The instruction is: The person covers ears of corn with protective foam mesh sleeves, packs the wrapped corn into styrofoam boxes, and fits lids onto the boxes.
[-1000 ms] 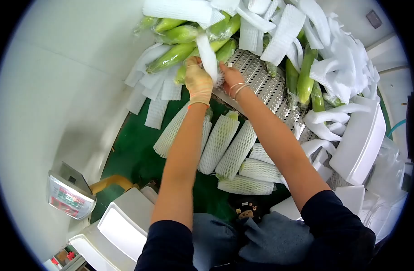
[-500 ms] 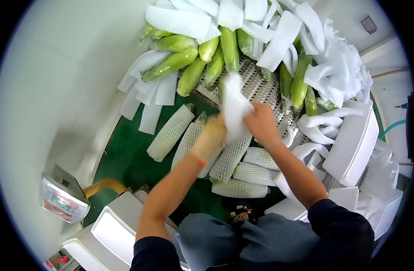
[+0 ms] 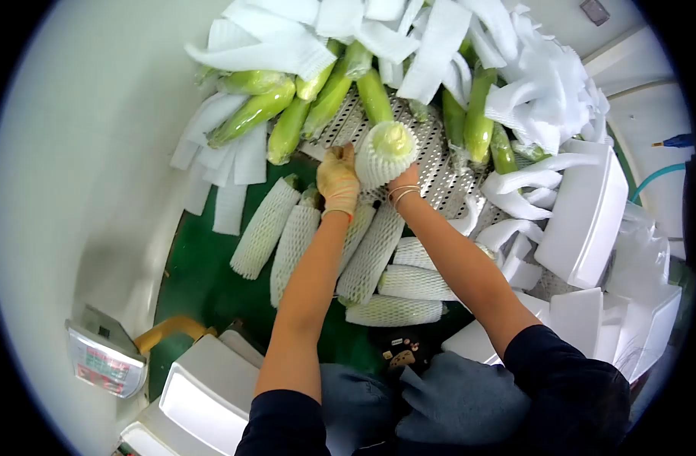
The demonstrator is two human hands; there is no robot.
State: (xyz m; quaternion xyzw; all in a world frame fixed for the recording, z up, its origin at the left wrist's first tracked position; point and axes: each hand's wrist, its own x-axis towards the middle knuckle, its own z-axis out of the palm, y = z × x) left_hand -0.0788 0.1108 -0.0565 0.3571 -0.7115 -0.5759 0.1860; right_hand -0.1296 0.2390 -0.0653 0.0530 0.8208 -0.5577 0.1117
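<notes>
A green vegetable in a white foam net (image 3: 387, 152) stands tilted over the perforated metal tray (image 3: 439, 175), its green end facing the camera. Wrapped round its lower right side, my right hand (image 3: 405, 179) holds it. My left hand (image 3: 338, 175), in a pale yellow glove, is just left of it with the fingers curled; whether they pinch anything is too small to tell. Below lie several netted vegetables (image 3: 266, 228) on the green surface. Above are several green vegetables in clear film (image 3: 255, 114).
White foam sleeves (image 3: 275, 45) are heaped over the back, with more at the right (image 3: 542, 99). A white box (image 3: 580, 216) stands on the right. At the lower left are a scale-like device (image 3: 107, 353) and white bins (image 3: 211, 387).
The foam net, a blurred white shape between my hands earlier, now surrounds a vegetable. My hands have moved up, and the left has come away from the net.
</notes>
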